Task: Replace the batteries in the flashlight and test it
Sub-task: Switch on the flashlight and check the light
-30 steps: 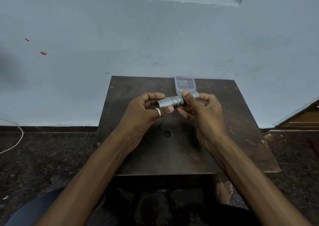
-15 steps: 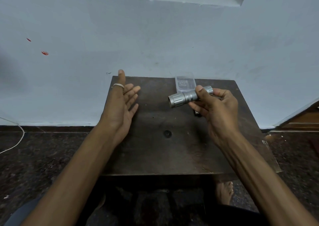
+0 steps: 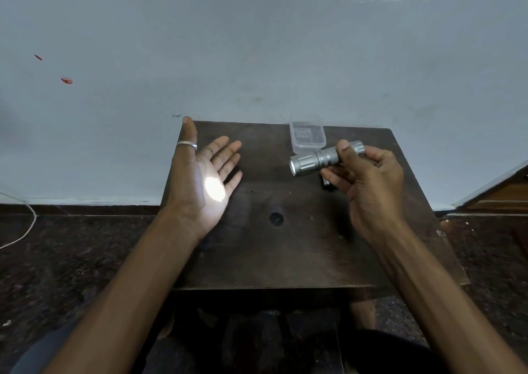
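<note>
My right hand (image 3: 368,182) holds a silver flashlight (image 3: 317,159) by its rear end, thumb on top, with the lens pointing left. The lens glows white. My left hand (image 3: 204,179) is held flat with the palm facing the lens and fingers apart, a ring on the thumb. A bright round spot of light falls on that palm. Both hands hover over a small dark wooden table (image 3: 285,245). A small dark object (image 3: 327,185), partly hidden under my right fingers, lies on the table.
A clear plastic container (image 3: 307,136) stands at the table's far edge, just behind the flashlight. A pale blue wall (image 3: 257,59) rises right behind the table. A white cable (image 3: 25,228) lies on the dark floor at the left.
My left hand let go of the flashlight and moved left, opening flat. My right hand carried the flashlight to the right. The light has come on and now hits my left palm.
</note>
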Available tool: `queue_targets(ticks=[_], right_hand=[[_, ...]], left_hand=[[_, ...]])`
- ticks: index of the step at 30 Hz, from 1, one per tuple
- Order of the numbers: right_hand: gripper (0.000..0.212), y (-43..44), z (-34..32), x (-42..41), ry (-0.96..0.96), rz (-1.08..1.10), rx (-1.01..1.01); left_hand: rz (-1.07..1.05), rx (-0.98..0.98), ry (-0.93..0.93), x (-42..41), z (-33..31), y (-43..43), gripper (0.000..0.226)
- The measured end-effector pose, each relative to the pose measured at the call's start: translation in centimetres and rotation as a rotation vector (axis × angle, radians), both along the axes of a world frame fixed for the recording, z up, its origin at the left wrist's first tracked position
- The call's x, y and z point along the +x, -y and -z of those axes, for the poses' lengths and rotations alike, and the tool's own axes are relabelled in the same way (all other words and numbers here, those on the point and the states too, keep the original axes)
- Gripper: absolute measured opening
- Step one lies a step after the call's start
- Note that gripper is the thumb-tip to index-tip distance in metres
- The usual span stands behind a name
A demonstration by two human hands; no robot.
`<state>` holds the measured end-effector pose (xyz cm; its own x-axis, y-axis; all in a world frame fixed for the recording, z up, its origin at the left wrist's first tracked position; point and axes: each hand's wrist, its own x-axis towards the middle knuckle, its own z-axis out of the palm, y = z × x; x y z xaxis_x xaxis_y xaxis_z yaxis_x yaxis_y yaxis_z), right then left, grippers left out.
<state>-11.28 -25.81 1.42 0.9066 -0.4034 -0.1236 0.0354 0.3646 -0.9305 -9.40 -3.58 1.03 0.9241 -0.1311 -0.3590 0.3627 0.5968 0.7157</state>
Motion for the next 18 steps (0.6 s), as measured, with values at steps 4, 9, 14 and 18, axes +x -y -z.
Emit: queue_targets(ticks=[4,9,14,18], right_hand=[[0.036,0.0,0.1,0.2,0.004,-0.02,0.024],[0.035,0.5,0.1,0.7,-0.025,-0.002,0.07],[0.037,1.3,0.2,0.6,-0.047,0.055,-0.002],[0.029,1.2,-0.2,0.4,0.031,0.096,-0.214]], left_hand=[[0.001,-0.022,-0.007,-0.1,0.1,0.4,0.086],[0.002,-0.026,-0.017,-0.1,0.3,0.3,0.087],[-0.015,-0.032,-0.014,-0.1,0.2,0.3,0.083],[-0.05,0.001,0.007,0.0,0.0,0.4,0.083]])
